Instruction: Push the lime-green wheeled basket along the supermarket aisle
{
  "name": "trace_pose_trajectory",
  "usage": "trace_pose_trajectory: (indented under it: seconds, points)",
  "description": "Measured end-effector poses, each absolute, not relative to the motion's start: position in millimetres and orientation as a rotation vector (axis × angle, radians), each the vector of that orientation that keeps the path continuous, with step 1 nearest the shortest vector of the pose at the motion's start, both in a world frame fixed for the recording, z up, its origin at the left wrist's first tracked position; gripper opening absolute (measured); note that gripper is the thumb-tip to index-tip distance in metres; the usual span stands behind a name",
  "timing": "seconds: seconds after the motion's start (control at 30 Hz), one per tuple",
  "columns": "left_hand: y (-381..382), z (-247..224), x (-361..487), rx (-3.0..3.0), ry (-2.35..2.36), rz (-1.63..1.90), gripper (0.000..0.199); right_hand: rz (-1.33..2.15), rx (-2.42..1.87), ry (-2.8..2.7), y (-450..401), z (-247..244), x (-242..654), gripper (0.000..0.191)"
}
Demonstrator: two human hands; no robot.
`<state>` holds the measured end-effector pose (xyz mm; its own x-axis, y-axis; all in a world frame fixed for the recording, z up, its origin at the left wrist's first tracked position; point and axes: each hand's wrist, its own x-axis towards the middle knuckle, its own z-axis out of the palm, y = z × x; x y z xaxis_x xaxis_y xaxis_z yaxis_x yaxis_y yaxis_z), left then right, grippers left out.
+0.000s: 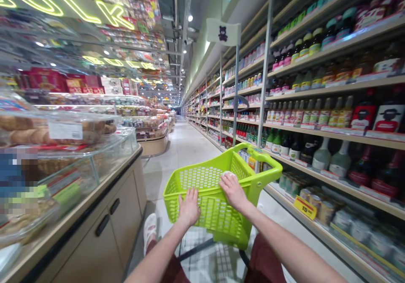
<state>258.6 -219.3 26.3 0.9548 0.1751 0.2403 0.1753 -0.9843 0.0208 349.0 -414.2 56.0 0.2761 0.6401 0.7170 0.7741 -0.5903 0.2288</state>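
Observation:
A small lime-green plastic shopping cart (209,202) stands sideways before me, its perforated basket without visible goods and its handle end to the right. My left hand (190,208) grips the near rim, fingers over the top and thumb on the outer side. Further right, my right hand (233,191) is closed over the same rim near the handle (268,164). Something whitish shows by its fingertips, too blurred to name. A grey pole with a bear sign (223,32) rises behind the handle.
Shelves (335,126) of bottles and cans run along the right, with a yellow price tag (305,207) low down. Left stands a wooden counter (104,232) with packed baked goods (57,131). The aisle floor (186,141) stretches ahead between them.

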Motion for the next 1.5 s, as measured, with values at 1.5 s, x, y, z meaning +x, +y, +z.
trace_pose_trajectory:
  seconds: [1.5]
  points:
    - [-221.5, 1.8, 252.3, -3.113, -0.358, -0.427, 0.068, -0.961, -2.216, -0.912, -440.7, 38.6, 388.4, 0.027]
